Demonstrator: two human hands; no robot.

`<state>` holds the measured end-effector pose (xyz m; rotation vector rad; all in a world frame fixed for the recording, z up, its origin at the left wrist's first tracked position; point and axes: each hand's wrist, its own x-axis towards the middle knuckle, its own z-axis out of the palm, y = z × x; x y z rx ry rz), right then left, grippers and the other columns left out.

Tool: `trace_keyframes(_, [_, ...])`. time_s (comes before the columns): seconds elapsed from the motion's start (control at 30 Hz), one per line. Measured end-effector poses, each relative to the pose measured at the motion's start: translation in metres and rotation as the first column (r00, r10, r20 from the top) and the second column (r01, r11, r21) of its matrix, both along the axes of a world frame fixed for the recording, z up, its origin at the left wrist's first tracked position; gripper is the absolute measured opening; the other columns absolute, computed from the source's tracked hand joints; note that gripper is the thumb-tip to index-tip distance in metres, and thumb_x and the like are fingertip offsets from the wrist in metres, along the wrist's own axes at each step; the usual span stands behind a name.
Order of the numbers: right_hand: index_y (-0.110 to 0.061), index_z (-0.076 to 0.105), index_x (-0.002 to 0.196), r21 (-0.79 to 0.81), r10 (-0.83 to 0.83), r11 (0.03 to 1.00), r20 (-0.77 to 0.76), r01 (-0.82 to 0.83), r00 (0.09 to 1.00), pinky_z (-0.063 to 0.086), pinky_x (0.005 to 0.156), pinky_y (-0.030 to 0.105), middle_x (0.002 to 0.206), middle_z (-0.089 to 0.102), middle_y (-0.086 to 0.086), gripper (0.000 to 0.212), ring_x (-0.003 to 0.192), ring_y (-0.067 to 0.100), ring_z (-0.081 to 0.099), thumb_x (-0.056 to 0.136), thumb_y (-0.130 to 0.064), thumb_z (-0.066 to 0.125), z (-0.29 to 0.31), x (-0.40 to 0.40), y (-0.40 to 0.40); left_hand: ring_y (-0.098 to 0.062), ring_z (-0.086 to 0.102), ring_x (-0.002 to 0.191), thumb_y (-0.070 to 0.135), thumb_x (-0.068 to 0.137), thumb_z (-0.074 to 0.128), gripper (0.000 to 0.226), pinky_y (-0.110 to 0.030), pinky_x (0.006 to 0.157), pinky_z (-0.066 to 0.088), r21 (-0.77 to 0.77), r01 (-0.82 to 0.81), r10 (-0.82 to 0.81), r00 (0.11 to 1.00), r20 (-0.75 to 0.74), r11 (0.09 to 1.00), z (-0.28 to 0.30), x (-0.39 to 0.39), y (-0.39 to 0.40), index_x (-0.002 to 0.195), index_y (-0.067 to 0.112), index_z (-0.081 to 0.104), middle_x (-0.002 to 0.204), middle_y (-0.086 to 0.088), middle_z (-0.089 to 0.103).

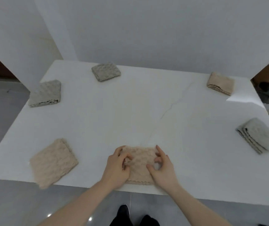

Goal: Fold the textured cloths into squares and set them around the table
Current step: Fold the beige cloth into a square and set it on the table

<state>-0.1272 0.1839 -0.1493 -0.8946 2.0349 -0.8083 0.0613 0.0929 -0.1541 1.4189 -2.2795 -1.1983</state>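
Cloths, textured, six in view on white tabletop point(130, 111). Five already folded to squares and set out around the edge: beige cloth point(53, 163) at 8 o'clock, grey cloth point(45, 93) at 10, second grey cloth point(106, 71) at 11, second beige cloth point(220, 83) at 1, pale grey cloth point(257, 136) at 3. Sixth cloth point(138, 163), beige, lies at 6 o'clock by the near edge, between both hands. Left hand point(116, 168) has fingers curled into its left side, gripping a fold. Right hand point(163, 168) rests at its right side, fingers bent, pinching the edge. Sixth cloth looks roughly square already, several layers showing at its near edge. Judgement: task nearly complete; only squaring and releasing this last piece appears left. No unfolded cloths visible elsewhere.
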Motion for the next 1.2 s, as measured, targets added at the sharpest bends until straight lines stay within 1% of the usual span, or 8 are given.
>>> trace_keyframes(0.13, [-0.024, 0.059, 0.126, 0.161, -0.075, 0.986, 0.158, 0.049, 0.985, 0.055, 0.075, 0.022, 0.088, 0.067, -0.004, 0.046, 0.078, 0.009, 0.065, 0.082, -0.011, 0.066, 0.057, 0.009, 0.001, -0.003, 0.053, 0.112, -0.006, 0.073, 0.051, 0.043, 0.001, 0.08, 0.034, 0.278, -0.164, 0.166, 0.986, 0.016, 0.947, 0.046, -0.005, 0.019, 0.091, 0.031, 0.063, 0.128, 0.01, 0.041])
trace_keyframes(0.23, [-0.022, 0.067, 0.108, 0.149, -0.073, 0.988, 0.142, 0.051, 0.987, 0.059, 0.071, 0.027, 0.092, 0.071, 0.0, 0.023, 0.077, 0.012, 0.068, 0.086, -0.014, 0.063, 0.086, 0.017, 0.016, 0.003, 0.053, 0.098, -0.009, 0.073, 0.049, 0.046, -0.005, 0.078, 0.039, 0.4, -0.288, 0.332, 0.942, -0.045, 0.87, 0.074, 0.002, 0.037, 0.087, 0.029, 0.07, 0.122, 0.009, 0.051])
trace_keyframes(0.33, [-0.026, 0.068, 0.101, 0.115, -0.072, 0.992, 0.164, 0.053, 0.984, 0.055, 0.062, 0.024, 0.093, 0.071, -0.004, 0.016, 0.076, 0.013, 0.07, 0.088, -0.018, 0.066, 0.106, 0.012, 0.03, -0.005, 0.058, 0.065, -0.009, 0.075, 0.055, 0.043, -0.018, 0.063, 0.048, 0.527, -0.323, 0.416, 0.907, -0.066, 0.787, 0.09, 0.009, 0.051, 0.084, 0.028, 0.074, 0.097, 0.007, 0.066])
trace_keyframes(0.47, [-0.023, 0.068, 0.097, 0.116, -0.061, 0.992, 0.17, 0.041, 0.984, 0.052, 0.057, 0.019, 0.095, 0.071, -0.006, 0.012, 0.076, 0.012, 0.071, 0.089, -0.016, 0.068, 0.114, -0.005, 0.04, -0.011, 0.061, 0.061, -0.01, 0.076, 0.057, 0.043, -0.025, 0.062, 0.051, 0.615, -0.362, 0.513, 0.855, -0.08, 0.7, 0.098, 0.0, 0.065, 0.079, 0.028, 0.079, 0.09, -0.01, 0.076])
trace_keyframes(0.7, [-0.028, 0.067, 0.094, 0.11, 0.023, 0.993, 0.15, -0.04, 0.988, 0.053, 0.067, 0.022, 0.094, 0.072, -0.009, 0.009, 0.078, 0.013, 0.069, 0.086, -0.025, 0.071, 0.105, -0.057, 0.04, -0.007, 0.066, 0.086, -0.014, 0.08, 0.057, 0.046, -0.008, 0.063, 0.047, 0.534, -0.396, 0.522, 0.847, -0.1, 0.747, 0.097, -0.051, 0.067, 0.072, 0.025, 0.08, 0.094, 0.007, 0.076])
trace_keyframes(0.87, [-0.029, 0.066, 0.091, 0.102, 0.142, 0.982, 0.145, -0.158, 0.979, 0.05, 0.063, 0.02, 0.09, 0.071, -0.006, 0.008, 0.075, 0.013, 0.068, 0.086, -0.027, 0.072, 0.098, -0.117, 0.037, -0.009, 0.059, 0.061, 0.0, 0.085, 0.053, 0.041, -0.021, 0.061, 0.05, 0.45, -0.428, 0.5, 0.865, -0.05, 0.784, 0.091, -0.1, 0.08, 0.09, 0.034, 0.076, 0.094, 0.006, 0.074])
trace_keyframes(1.03, [-0.027, 0.067, 0.095, 0.125, 0.248, 0.956, 0.142, -0.266, 0.958, 0.052, 0.059, 0.018, 0.095, 0.071, -0.008, 0.015, 0.075, 0.012, 0.068, 0.086, -0.016, 0.064, 0.093, -0.176, 0.038, -0.01, 0.051, 0.05, -0.002, 0.085, 0.058, 0.042, -0.013, 0.055, 0.042, 0.386, -0.488, 0.537, 0.843, -0.025, 0.783, 0.089, -0.154, 0.106, 0.093, 0.035, 0.075, 0.081, 0.011, 0.068])
trace_keyframes(1.2, [-0.027, 0.064, 0.106, 0.123, 0.282, 0.946, 0.148, -0.3, 0.948, 0.054, 0.059, 0.018, 0.099, 0.07, -0.008, 0.019, 0.081, 0.011, 0.07, 0.088, -0.021, 0.065, 0.087, -0.214, 0.037, -0.002, 0.054, 0.047, -0.002, 0.088, 0.06, 0.039, -0.013, 0.057, 0.044, 0.359, -0.53, 0.574, 0.818, -0.02, 0.768, 0.084, -0.191, 0.119, 0.094, 0.033, 0.074, 0.108, 0.009, 0.071])
